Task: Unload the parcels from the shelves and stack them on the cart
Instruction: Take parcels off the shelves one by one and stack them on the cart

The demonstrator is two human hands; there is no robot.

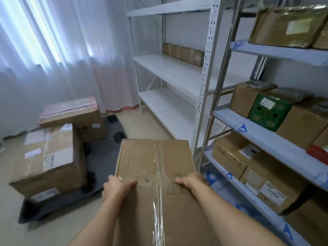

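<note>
As both hands (117,188) (191,181) clamp the taped parcel (154,166), fingers curled over side edges, it seems stiff, probably light.

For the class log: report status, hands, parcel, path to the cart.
Left hand and right hand grip taped parcel, carried. Cart ahead-left, three boxes aboard. Path looks clear.

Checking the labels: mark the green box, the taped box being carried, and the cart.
green box (268,112), head view, front face.
taped box (152,162), head view, top face.
cart (104,157), head view, bare deck.
</note>
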